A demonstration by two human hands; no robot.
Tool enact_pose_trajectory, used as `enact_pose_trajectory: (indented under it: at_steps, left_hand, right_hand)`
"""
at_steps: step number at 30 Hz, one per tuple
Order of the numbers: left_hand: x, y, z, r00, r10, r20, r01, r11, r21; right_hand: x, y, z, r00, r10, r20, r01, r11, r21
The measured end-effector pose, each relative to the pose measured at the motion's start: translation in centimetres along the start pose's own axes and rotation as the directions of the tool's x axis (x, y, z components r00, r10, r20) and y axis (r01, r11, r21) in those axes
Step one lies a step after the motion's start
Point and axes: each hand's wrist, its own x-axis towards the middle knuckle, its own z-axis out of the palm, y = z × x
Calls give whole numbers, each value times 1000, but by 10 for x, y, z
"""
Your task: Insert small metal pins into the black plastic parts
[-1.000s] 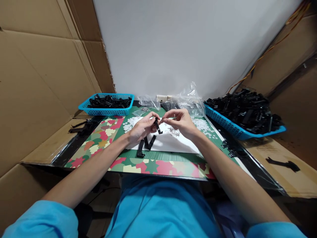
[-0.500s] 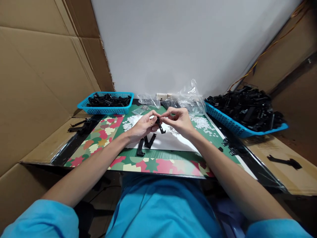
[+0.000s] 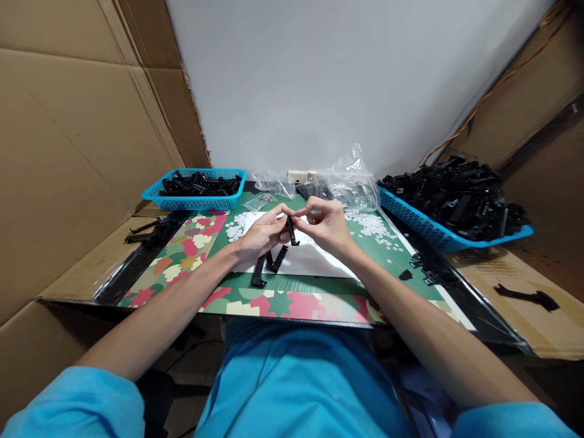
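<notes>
Between my two hands, over a white sheet (image 3: 310, 263), hangs a slim black plastic part (image 3: 291, 232) with a small hook at its lower end. My left hand (image 3: 264, 234) is closed around its upper end. My right hand (image 3: 323, 226) pinches at the same end with thumb and fingertips; whether a small piece sits between them is hidden. Just below my left hand lie a black V-shaped part (image 3: 276, 260) and a longer black part (image 3: 258, 272). White round discs (image 3: 236, 225) are scattered on the sheet's left, and more white discs (image 3: 373, 226) spread on its right.
A blue basket (image 3: 196, 204) of black parts stands back left; a fuller blue basket (image 3: 424, 222) stands right. Clear plastic bags (image 3: 353, 185) lie at the back, with a small bag (image 3: 259, 202) nearer. Loose black parts (image 3: 527, 296) rest on cardboard at right.
The held black part has turned so its narrow side faces me, and its lower end has swung slightly left. My right hand has shifted a little left, closer to my left.
</notes>
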Motion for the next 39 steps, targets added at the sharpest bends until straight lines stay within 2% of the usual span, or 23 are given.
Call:
enact_pose_trajectory:
  at_steps: [7, 11, 15, 18, 21, 24, 28, 32, 35, 39]
  left_hand:
    - [0, -2, 2, 999, 41, -17, -41, 999, -10]
    - [4, -7, -2, 996, 81, -39, -80, 997, 9]
    - [9, -7, -6, 992, 117, -40, -116, 993, 27]
    - [10, -5, -10, 984, 172, -49, -167, 982, 91]
    - [8, -4, -14, 979, 197, -49, -181, 956, 229]
    - [6, -5, -19, 982, 172, -74, -128, 904, 408]
    - [6, -9, -26, 974, 216, -73, -120, 759, 640]
    - [6, -12, -31, 963, 264, -55, -135, 649, 749]
    - [4, -13, -34, 960, 270, -80, -108, 615, 781]
    - [2, -12, -34, 956, 283, -81, -90, 543, 835]
  right_hand:
    - [-2, 1, 4, 999, -53, -6, 53, 998, -45]
    - [-3, 1, 4, 999, -20, 28, 21, 999, -25]
    - [-1, -5, -2, 993, 45, 109, -55, 994, 92]
    - [2, -8, -9, 984, 85, 154, -107, 984, 140]
    - [7, -4, -19, 984, 109, 141, -126, 985, 116]
    - [12, 8, -28, 988, 89, 122, -101, 990, 95]
    - [16, 21, -33, 987, 45, 155, -45, 999, -5]
    - [17, 26, -27, 982, 26, 185, 0, 990, -138]
    - [15, 27, -19, 985, 79, 156, -51, 983, -177]
    - [11, 22, -6, 979, 162, 126, -156, 986, -59]
